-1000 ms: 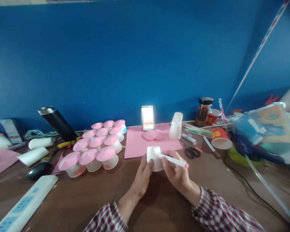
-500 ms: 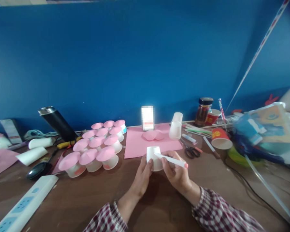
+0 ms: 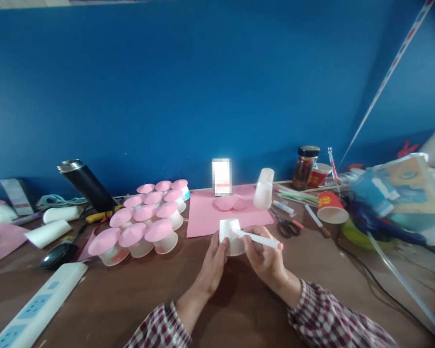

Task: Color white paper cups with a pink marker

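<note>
Cup: the small white paper cup (image 3: 231,236) sits upside down on the brown table (image 3: 130,299), just in front of the pink paper sheet (image 3: 206,215), between your two hands.
Left hand: your left hand (image 3: 212,266) curls round the cup's left side, thumb and fingertips touching its wall, steadying it.
Right hand: your right hand (image 3: 266,258) is closed round a white marker (image 3: 259,238) with a pink end cap; its tip rests against the cup's upper wall.
Handling: the cup looks light and thin-walled, so it likely dents under a hard squeeze and slides easily; hold it low, near the wide rim, with gentle pressure.
Nearby: a cluster of pink-topped cups (image 3: 145,222) stands to your left; scissors (image 3: 286,226) and a red paper cup (image 3: 329,207) lie to your right.
</note>
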Available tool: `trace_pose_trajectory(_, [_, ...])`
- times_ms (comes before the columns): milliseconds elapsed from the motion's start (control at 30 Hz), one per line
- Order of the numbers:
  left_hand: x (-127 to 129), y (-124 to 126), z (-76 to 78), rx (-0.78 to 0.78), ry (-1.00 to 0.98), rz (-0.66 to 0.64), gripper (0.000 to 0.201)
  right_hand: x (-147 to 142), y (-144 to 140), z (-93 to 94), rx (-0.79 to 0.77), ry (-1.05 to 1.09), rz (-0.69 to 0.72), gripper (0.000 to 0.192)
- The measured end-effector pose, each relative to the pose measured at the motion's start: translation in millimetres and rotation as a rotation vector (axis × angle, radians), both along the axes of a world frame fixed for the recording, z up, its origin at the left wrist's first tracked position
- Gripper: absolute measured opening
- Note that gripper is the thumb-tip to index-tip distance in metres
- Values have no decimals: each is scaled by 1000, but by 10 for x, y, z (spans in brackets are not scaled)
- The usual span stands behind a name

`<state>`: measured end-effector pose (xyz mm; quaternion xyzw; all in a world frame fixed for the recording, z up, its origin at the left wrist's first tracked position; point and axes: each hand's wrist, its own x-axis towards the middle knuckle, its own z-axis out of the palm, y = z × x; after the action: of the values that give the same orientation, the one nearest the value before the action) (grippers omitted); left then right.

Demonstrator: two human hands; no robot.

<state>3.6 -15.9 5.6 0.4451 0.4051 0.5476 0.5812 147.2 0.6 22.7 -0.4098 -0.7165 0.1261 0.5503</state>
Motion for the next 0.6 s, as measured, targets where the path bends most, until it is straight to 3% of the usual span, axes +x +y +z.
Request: trace_pose_trajectory(600, [11, -13, 13, -8, -28, -8, 54, 6, 14, 16, -43, 28, 21, 5])
